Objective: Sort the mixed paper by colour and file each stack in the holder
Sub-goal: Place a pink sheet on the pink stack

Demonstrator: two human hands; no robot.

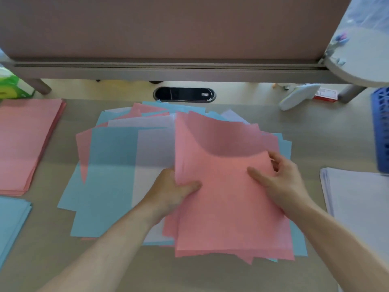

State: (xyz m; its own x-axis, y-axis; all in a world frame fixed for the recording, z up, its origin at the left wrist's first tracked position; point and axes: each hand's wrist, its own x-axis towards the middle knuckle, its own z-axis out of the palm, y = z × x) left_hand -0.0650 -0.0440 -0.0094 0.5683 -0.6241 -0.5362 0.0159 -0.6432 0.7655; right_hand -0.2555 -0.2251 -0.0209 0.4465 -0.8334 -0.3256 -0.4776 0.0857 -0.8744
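The left hand [174,186] grips the left edge of a bundle of pink sheets [227,207], thumb on top and fingers tucked beneath. The right hand [280,180] pinches the same bundle at its right edge, with the thumb laid across the top sheet and the fingers curled at the rim. The bundle sits between the two hands. Its far end bows upward and its near end rests on the mixed pile [117,165] of blue, white and pink paper, which spreads beyond and to the left of the left hand.

The step looks like pulling the pinks together so they can join the pink stack [27,144], well out to the left of the left hand. A blue stack [10,224] lies left of the left forearm and a white stack [362,207] just right of the right wrist. A blue lattice holder [381,133], only partly in view, stands beyond the right hand.

To do this well:

- **Check for strays:** blue edges show under the bundle's right side and near corner, so fan the underside before lifting in case an odd sheet rides along.
- **Square the edges:** the pinks sit skewed, and a tap on the surface [189,275] should true them.
- **Carry with both hands:** thin paper sags and slides, and a loose one-sided hold would probably let it fan out.
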